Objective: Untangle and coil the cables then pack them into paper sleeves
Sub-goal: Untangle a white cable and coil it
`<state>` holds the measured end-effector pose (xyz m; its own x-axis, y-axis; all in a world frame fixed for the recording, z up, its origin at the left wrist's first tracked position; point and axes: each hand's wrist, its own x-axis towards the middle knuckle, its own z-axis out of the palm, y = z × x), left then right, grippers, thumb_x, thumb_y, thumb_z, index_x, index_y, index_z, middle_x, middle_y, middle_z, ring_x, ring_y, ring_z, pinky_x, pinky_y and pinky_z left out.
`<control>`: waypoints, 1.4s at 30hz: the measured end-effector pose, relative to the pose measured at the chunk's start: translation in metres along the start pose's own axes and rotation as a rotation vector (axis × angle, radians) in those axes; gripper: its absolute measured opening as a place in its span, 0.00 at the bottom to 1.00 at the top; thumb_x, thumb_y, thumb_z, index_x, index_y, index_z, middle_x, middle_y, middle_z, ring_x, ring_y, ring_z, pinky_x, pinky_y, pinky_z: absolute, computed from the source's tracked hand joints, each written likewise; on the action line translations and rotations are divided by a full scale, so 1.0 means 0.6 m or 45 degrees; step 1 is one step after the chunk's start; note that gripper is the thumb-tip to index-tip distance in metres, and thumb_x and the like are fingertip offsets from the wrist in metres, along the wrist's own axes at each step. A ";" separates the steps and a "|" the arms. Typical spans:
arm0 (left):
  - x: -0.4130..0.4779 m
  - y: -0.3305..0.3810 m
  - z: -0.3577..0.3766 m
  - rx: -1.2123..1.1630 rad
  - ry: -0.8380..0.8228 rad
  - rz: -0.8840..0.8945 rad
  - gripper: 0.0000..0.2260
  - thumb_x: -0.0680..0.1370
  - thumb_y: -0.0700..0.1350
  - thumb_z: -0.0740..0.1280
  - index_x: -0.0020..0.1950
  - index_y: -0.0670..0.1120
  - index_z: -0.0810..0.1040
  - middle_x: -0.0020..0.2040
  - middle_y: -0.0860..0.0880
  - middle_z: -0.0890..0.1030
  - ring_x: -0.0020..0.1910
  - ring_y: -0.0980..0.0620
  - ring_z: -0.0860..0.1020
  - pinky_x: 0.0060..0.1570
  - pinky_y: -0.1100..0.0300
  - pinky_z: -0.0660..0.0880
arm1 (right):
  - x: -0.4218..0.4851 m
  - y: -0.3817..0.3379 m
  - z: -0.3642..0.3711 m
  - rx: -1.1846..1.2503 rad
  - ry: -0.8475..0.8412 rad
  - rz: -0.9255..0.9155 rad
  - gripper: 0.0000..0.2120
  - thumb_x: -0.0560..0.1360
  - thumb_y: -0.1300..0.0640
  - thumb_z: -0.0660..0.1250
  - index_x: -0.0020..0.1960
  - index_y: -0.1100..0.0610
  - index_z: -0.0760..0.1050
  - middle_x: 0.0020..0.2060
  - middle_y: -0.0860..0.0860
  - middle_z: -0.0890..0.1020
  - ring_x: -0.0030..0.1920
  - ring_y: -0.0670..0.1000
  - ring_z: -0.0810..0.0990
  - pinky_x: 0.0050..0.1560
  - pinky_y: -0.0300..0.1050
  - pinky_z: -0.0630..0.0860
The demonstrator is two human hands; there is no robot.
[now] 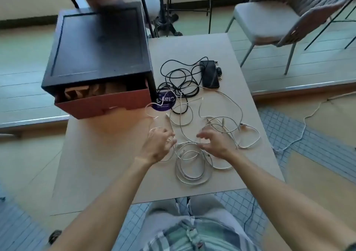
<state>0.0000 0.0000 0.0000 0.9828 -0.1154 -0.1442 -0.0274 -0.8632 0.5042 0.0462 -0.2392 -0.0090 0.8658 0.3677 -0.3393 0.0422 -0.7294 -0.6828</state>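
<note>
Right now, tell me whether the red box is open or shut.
Open: the red box juts out from under its black cover, and brown paper sleeves show in the gap.

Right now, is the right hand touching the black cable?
Apart. Head view: the right hand is at the white cables nearest the person; the black cable lies farther back, toward the phone, with a plain gap between.

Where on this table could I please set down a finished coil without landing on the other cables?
The near-left tabletop, between the box and the left hand, is bare. A smaller strip lies beyond the black cables. The middle and right are crowded: white cables, the phone, the right hand.
</note>
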 end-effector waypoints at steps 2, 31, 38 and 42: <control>-0.003 -0.009 0.027 -0.038 0.075 0.040 0.09 0.78 0.50 0.68 0.54 0.49 0.85 0.49 0.50 0.81 0.55 0.46 0.77 0.62 0.47 0.69 | 0.003 0.014 0.019 0.017 0.074 -0.081 0.11 0.71 0.60 0.76 0.53 0.55 0.84 0.48 0.52 0.82 0.46 0.50 0.79 0.52 0.45 0.77; 0.014 -0.020 0.135 -0.273 0.476 0.304 0.04 0.77 0.45 0.73 0.50 0.47 0.84 0.45 0.50 0.82 0.45 0.53 0.79 0.47 0.62 0.78 | 0.015 0.116 0.078 -0.102 0.756 -0.950 0.07 0.77 0.58 0.70 0.54 0.55 0.84 0.46 0.47 0.85 0.44 0.42 0.81 0.47 0.28 0.74; -0.072 -0.011 0.133 -0.193 0.346 0.410 0.05 0.76 0.41 0.73 0.51 0.46 0.85 0.46 0.52 0.83 0.46 0.54 0.81 0.48 0.64 0.77 | -0.039 0.124 0.079 -0.236 0.478 -1.052 0.05 0.76 0.55 0.72 0.52 0.52 0.84 0.46 0.45 0.86 0.46 0.43 0.84 0.49 0.48 0.82; -0.086 -0.019 0.142 -0.161 0.278 0.375 0.13 0.76 0.40 0.73 0.45 0.61 0.84 0.47 0.54 0.85 0.48 0.53 0.82 0.54 0.50 0.80 | -0.047 0.125 0.078 -0.239 0.369 -0.992 0.06 0.74 0.56 0.74 0.51 0.50 0.84 0.46 0.45 0.85 0.45 0.45 0.83 0.49 0.51 0.82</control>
<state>-0.0660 -0.0262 -0.0711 0.9524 -0.2300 0.2002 -0.3048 -0.7395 0.6002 0.0016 -0.2772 -0.0806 0.6477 0.6607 0.3795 0.7386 -0.4223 -0.5254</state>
